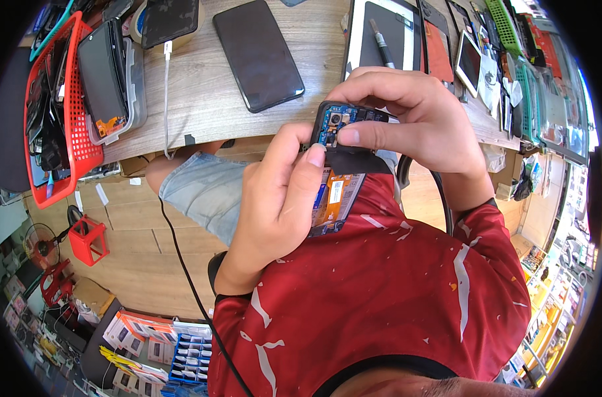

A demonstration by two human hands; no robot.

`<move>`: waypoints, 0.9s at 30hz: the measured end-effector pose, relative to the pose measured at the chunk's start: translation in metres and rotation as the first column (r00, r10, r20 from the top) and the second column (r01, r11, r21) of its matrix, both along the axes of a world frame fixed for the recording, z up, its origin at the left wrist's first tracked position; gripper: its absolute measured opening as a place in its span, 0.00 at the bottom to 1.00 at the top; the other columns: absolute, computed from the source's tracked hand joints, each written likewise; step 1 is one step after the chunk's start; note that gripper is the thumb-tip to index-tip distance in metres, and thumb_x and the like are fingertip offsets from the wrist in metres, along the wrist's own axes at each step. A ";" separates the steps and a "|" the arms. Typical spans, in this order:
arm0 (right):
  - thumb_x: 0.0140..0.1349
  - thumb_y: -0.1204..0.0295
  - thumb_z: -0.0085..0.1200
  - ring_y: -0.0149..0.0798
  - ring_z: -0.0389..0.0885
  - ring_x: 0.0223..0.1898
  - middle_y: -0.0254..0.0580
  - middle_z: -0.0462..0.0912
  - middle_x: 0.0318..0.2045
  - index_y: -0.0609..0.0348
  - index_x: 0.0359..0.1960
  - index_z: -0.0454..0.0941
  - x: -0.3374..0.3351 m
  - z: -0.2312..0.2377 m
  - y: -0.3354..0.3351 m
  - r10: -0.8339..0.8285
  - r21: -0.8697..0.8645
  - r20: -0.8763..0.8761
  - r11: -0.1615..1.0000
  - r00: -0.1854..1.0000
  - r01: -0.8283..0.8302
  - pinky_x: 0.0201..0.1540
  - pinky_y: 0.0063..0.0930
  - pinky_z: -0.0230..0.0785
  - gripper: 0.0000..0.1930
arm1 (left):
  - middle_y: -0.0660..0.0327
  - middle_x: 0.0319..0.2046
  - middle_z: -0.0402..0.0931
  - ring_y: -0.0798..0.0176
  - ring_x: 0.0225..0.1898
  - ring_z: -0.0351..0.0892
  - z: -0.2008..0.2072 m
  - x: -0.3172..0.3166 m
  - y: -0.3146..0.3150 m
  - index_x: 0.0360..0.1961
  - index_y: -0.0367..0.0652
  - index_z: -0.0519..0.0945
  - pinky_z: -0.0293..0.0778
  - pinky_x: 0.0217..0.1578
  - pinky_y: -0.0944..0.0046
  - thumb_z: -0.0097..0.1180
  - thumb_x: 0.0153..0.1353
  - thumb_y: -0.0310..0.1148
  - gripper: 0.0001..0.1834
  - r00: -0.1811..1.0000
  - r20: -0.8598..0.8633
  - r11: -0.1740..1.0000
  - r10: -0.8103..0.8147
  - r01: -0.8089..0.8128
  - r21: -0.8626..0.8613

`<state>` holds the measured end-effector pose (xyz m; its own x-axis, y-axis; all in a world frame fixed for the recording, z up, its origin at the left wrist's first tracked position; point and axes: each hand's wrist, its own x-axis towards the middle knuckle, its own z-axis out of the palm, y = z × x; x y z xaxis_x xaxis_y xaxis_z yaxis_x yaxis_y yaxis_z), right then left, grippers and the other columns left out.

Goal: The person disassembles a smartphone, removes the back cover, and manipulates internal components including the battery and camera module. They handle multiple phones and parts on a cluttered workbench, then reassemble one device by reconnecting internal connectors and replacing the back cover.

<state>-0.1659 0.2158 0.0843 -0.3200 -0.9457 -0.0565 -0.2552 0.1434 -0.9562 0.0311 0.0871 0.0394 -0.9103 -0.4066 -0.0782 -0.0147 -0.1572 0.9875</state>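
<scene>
An opened smartphone is held between my two hands over my lap, just off the table's edge. Its blue circuit board and camera modules show at the upper end, and an orange flex cable with a white label lies lower down. My left hand grips the phone's left side, thumb on the edge near the board. My right hand is closed round the upper right corner, its thumb pressing beside the cameras. Black film covers the phone's middle. The right fingertips are partly hidden behind the phone.
On the wooden table lie a dark phone, a white cable and a pen-like tool. At left stand a red basket of phone parts and a clear plastic box with screens. A black cord hangs at my left.
</scene>
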 end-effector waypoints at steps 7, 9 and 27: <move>0.69 0.74 0.70 0.23 0.86 0.43 0.34 0.91 0.42 0.65 0.54 0.87 0.002 0.003 0.000 -0.094 0.081 0.247 0.994 0.964 0.076 0.49 0.22 0.80 0.14 | 0.58 0.28 0.85 0.69 0.29 0.84 0.001 -0.002 0.004 0.55 0.39 0.77 0.76 0.34 0.66 0.52 0.81 0.31 0.09 1.000 0.006 0.999 0.013 -0.013 -0.031; 0.71 0.78 0.66 0.25 0.86 0.46 0.34 0.88 0.45 0.67 0.55 0.86 0.003 0.012 -0.002 -0.134 0.139 0.303 0.986 0.944 0.096 0.50 0.22 0.79 0.13 | 0.58 0.27 0.84 0.69 0.29 0.84 0.001 -0.002 0.004 0.55 0.39 0.77 0.76 0.34 0.66 0.52 0.81 0.31 0.09 1.000 0.009 0.999 0.015 -0.015 -0.033; 0.68 0.83 0.62 0.24 0.82 0.48 0.34 0.84 0.44 0.68 0.51 0.81 0.013 0.012 -0.007 -0.148 0.161 0.254 0.981 0.956 0.110 0.54 0.22 0.77 0.11 | 0.61 0.22 0.79 0.74 0.23 0.76 0.008 -0.004 0.005 0.55 0.38 0.75 0.71 0.27 0.67 0.51 0.82 0.29 0.08 0.999 0.037 0.995 -0.025 0.028 -0.098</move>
<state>-0.1533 0.2093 0.0966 -0.3940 -0.8730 -0.2873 0.0331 0.2990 -0.9537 0.0274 0.0919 0.0471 -0.9182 -0.3897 -0.0715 -0.0529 -0.0583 0.9969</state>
